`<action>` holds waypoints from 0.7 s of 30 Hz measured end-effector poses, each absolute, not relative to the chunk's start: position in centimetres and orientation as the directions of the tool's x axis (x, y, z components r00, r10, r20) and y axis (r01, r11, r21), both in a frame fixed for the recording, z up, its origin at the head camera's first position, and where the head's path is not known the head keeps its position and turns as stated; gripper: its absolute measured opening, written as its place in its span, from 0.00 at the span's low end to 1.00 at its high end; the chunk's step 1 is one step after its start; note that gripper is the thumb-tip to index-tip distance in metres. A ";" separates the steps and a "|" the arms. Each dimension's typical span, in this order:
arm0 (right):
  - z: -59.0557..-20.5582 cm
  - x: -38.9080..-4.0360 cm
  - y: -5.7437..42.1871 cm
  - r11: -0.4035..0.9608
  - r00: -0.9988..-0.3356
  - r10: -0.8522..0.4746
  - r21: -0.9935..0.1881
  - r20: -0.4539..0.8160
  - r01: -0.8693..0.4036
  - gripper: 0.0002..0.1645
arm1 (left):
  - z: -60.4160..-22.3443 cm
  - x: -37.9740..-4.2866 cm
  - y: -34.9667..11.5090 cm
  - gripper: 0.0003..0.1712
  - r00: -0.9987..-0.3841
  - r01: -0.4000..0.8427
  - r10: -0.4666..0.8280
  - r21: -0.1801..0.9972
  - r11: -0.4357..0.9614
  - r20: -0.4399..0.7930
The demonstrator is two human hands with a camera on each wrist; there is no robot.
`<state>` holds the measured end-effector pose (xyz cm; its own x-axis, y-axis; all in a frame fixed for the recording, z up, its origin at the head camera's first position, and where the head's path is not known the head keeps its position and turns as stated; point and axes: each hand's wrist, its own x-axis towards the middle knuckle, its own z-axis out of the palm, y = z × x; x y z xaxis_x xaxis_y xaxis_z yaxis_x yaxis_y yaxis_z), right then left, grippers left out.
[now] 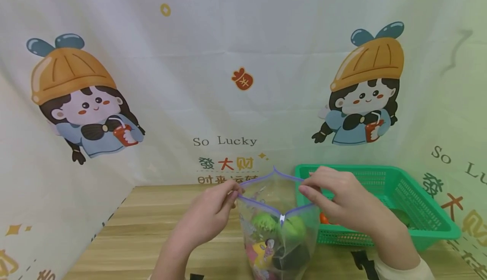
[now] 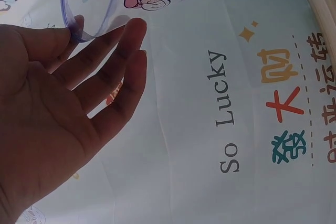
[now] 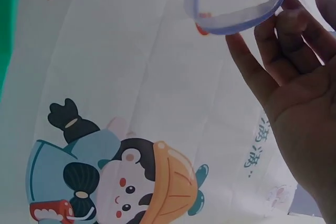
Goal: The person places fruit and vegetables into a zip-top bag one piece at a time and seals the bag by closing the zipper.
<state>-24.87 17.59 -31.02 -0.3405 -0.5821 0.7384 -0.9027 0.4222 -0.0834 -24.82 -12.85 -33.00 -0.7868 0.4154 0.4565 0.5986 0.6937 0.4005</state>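
Observation:
A clear zip bag (image 1: 279, 240) with a purple rim and cartoon prints stands upright, its mouth spread wide. Inside it show a bumpy green item (image 1: 265, 222), a smooth light-green item (image 1: 294, 228) and a dark rounded one (image 1: 292, 258). My left hand (image 1: 208, 212) pinches the left side of the rim between thumb and fingers, the other fingers loosely extended in the left wrist view. My right hand (image 1: 344, 197) is at the right side of the rim. In the right wrist view its fingers touch the purple rim (image 3: 236, 29) while the thumb stands apart.
A green plastic basket (image 1: 437, 228) with slotted walls stands right of the bag, partly behind my right hand. It holds a small orange-red item (image 1: 324, 218) and a dark-green one (image 1: 400, 216). The wooden tabletop (image 1: 152, 225) meets a printed cloth backdrop (image 1: 171, 94).

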 end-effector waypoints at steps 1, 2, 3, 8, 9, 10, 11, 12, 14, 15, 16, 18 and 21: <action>-31.0 -24.9 17.6 0.405 -0.308 -0.572 -0.065 0.760 -0.912 0.14 | -33.0 -24.8 -12.8 0.08 -0.786 0.600 0.418 0.400 0.693 0.456; -31.0 -24.9 17.6 0.391 -0.281 -0.565 -0.049 0.776 -0.919 0.15 | -33.0 -24.8 -12.8 0.08 -0.784 0.603 0.420 0.400 0.690 0.456; -30.9 -24.9 17.6 0.383 -0.264 -0.560 -0.037 0.785 -0.923 0.16 | -33.0 -24.8 -12.8 0.09 -0.783 0.606 0.424 0.404 0.685 0.456; -30.8 -25.3 17.6 0.480 -0.367 -0.565 -0.068 0.739 -0.875 0.09 | -33.1 -24.9 -12.9 0.08 -0.781 0.613 0.436 0.416 0.672 0.448; -30.7 -25.7 17.7 0.519 -0.417 -0.564 -0.087 0.712 -0.851 0.06 | -33.1 -24.8 -12.9 0.08 -0.781 0.613 0.437 0.418 0.670 0.445; -30.6 -26.3 17.9 0.558 -0.466 -0.562 -0.102 0.683 -0.824 0.04 | -33.1 -24.9 -12.8 0.09 -0.782 0.613 0.440 0.420 0.669 0.441; -30.5 -27.0 18.2 0.599 -0.520 -0.558 -0.120 0.647 -0.791 0.02 | -33.2 -24.9 -12.8 0.09 -0.783 0.614 0.443 0.424 0.666 0.437; -30.4 -27.9 18.6 0.630 -0.570 -0.555 -0.143 0.606 -0.764 0.03 | -33.3 -24.9 -12.8 0.09 -0.783 0.614 0.446 0.426 0.665 0.433; -29.9 -30.1 19.7 0.685 -0.679 -0.552 -0.202 0.484 -0.701 0.06 | -33.4 -24.9 -12.7 0.09 -0.778 0.621 0.452 0.426 0.658 0.437; -29.6 -31.4 20.3 0.709 -0.723 -0.560 -0.217 0.405 -0.671 0.07 | -33.4 -24.9 -12.6 0.09 -0.778 0.622 0.451 0.428 0.656 0.437; -29.4 -32.5 20.8 0.736 -0.765 -0.562 -0.231 0.315 -0.636 0.08 | -33.4 -24.9 -12.7 0.09 -0.776 0.624 0.453 0.428 0.654 0.440; -29.3 -34.8 21.7 0.798 -0.827 -0.551 -0.219 0.114 -0.562 0.11 | -33.3 -24.9 -12.8 0.09 -0.773 0.626 0.451 0.421 0.656 0.447; -30.1 -37.4 23.2 0.870 -0.864 -0.483 -0.188 -0.142 -0.456 0.13 | -33.2 -25.0 -13.0 0.09 -0.767 0.631 0.450 0.412 0.657 0.457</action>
<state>-37.39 23.22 -30.10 -0.8640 -0.4832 -0.1418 -0.4557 0.8700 -0.1880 -24.95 -12.99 -33.18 -0.7669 0.4502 0.4574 0.6313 0.6574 0.4115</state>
